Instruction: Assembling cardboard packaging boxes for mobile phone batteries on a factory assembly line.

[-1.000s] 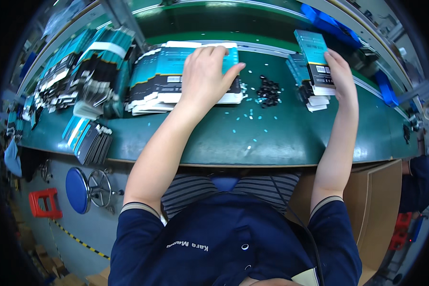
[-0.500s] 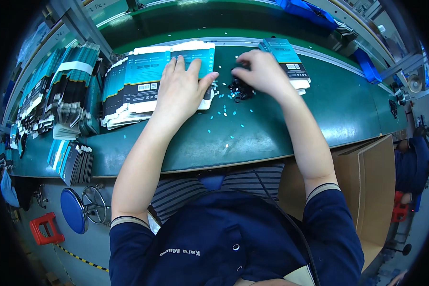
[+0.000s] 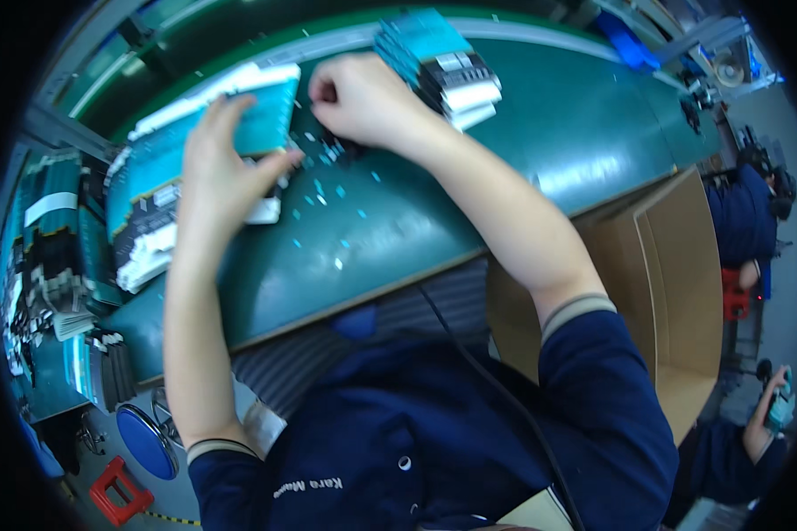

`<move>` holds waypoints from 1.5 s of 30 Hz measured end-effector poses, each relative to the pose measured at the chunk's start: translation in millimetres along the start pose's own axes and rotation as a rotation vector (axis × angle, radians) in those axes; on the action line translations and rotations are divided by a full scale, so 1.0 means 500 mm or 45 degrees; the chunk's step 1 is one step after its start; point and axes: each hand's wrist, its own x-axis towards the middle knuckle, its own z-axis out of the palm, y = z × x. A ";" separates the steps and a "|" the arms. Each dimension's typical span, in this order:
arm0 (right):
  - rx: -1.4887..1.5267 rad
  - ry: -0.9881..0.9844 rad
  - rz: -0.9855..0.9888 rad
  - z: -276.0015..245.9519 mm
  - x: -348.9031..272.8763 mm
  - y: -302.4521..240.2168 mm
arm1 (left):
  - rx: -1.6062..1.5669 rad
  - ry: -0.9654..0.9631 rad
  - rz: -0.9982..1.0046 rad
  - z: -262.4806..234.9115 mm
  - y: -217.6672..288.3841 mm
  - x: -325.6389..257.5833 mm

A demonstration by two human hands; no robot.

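Observation:
My left hand [image 3: 217, 164] rests over a fanned row of flat teal, black and white cardboard boxes [image 3: 155, 177]. Its fingers are apart, with the thumb reaching past the row's right edge. My right hand [image 3: 360, 97] is curled closed just right of that row, above a small pile of black pieces [image 3: 345, 149] that it partly covers. Whatever its fingers hold is hidden. Small teal and white bits [image 3: 319, 190] lie scattered on the green table below the pile. Beyond the right hand stands a stack of similar boxes [image 3: 438, 66].
Banded bundles of boxes [image 3: 49, 226] crowd the table's left end, with a smaller bundle [image 3: 102, 367] at its front edge. An open brown carton [image 3: 673, 292] stands by the table at my right. A blue stool [image 3: 146, 442] and red stool [image 3: 119, 491] are lower left. Other people are at far right.
My view has turned, so the table looks tilted and shifted left. The right hand's fingers have curled closed above the black pile. The left hand's fingers are more bent over the boxes.

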 end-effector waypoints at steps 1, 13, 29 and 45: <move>-0.014 0.032 -0.013 -0.002 0.002 0.004 | 0.056 -0.004 -0.018 0.001 0.007 0.002; 0.210 0.312 -0.133 0.013 -0.010 -0.018 | 0.168 -0.090 -0.204 0.009 0.024 -0.019; 1.585 0.005 0.303 0.033 -0.004 -0.079 | -0.396 0.061 -0.373 0.011 -0.021 0.002; 1.827 0.010 0.463 0.004 0.011 -0.057 | -0.978 0.260 -0.761 -0.030 0.004 0.012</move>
